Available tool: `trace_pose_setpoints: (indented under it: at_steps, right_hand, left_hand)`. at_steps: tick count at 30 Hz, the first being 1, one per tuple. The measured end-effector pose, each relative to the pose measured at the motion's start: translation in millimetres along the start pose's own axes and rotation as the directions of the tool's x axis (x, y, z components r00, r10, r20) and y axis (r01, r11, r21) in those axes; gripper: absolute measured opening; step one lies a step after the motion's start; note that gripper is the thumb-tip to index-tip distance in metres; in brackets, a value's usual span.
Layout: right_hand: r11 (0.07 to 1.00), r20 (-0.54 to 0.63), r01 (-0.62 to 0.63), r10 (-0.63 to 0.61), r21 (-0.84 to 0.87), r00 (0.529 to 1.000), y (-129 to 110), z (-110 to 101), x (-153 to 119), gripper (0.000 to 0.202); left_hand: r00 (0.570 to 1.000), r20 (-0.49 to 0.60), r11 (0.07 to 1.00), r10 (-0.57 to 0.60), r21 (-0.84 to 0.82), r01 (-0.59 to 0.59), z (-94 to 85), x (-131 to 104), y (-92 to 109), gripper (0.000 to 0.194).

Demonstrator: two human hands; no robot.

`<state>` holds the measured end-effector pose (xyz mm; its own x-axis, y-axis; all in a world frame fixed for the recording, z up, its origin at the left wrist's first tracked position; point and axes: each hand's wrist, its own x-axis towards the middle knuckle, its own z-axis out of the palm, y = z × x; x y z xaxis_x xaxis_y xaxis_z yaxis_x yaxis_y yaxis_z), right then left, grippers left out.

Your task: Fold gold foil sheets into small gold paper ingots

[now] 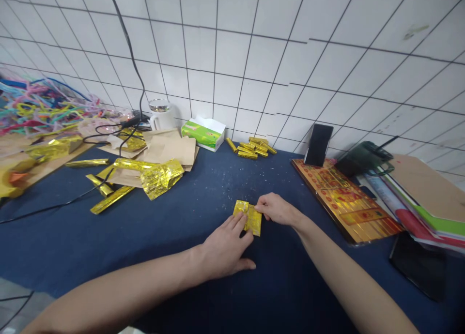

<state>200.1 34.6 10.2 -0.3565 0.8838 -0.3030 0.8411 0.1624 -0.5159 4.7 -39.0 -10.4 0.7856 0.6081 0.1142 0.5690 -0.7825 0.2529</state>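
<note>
Gold foil (256, 223) is lying on the desk (203, 193) | left hand (224, 247) is pressing it flat, thumb spread | right hand (278, 209) is pinching its far right corner | likely behaving light, slippery, easily creased; edges are probably offering the best hold

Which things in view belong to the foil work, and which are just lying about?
Likely the job:
gold foil piece, touched by left hand and right hand
small gold rolls near the wall
longer gold strips

Likely just lying about:
tissue pack
white mug
leaning phone
colourful strands
</note>
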Motion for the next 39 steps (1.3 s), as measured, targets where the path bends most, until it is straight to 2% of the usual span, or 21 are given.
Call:
trace_pose_setpoints:
  at_steps: [4, 8, 11, 19, 26, 31, 35, 39]
  right_hand:
    - [0.954, -0.117, -0.036, 0.000, -0.298, 0.993, -8, 4, -6, 0.026]
    - [0.898, -0.134, -0.080, 0.024, -0.432, 0.991, -14, 8, -12, 0.029]
    - [0.878, -0.151, -0.103, 0.035, -0.467, 0.988, -16, 12, -16, 0.026]
    - [0.853, -0.301, -0.195, 0.047, -0.484, 0.952, -16, 31, -20, 0.015]
    - [0.805, -0.353, -0.214, 0.006, -0.553, 0.936, -17, 38, -20, 0.019]
    - [0.762, -0.441, -0.319, 0.049, -0.563, 0.896, -21, 46, -20, 0.021]
    - [0.760, -0.449, -0.339, 0.070, -0.555, 0.891, -22, 49, -19, 0.019]
    - [0.763, -0.451, -0.314, 0.033, -0.565, 0.892, -18, 51, -19, 0.020]
  left_hand:
    - [1.000, 0.000, 1.000, -0.003, 0.007, 0.003, 1.6, 0, -1, 0.062]
    - [1.000, -0.004, 1.000, 0.013, 0.007, -0.013, 0.0, -1, -1, 0.065]
    - [1.000, 0.002, 1.000, 0.025, 0.010, -0.025, -0.5, -1, -1, 0.066]
    - [0.999, 0.036, 0.999, 0.021, 0.029, -0.022, -1.4, 1, -2, 0.073]
    - [0.998, 0.042, 0.999, 0.044, 0.030, -0.045, -3.6, 1, -2, 0.069]
    - [0.999, 0.025, 0.999, 0.047, 0.020, -0.047, -2.2, 0, -3, 0.069]
    - [0.999, 0.013, 0.999, 0.044, 0.015, -0.044, -0.2, 0, -3, 0.068]
    - [0.999, 0.020, 0.999, 0.041, 0.019, -0.041, 0.3, 1, -2, 0.067]
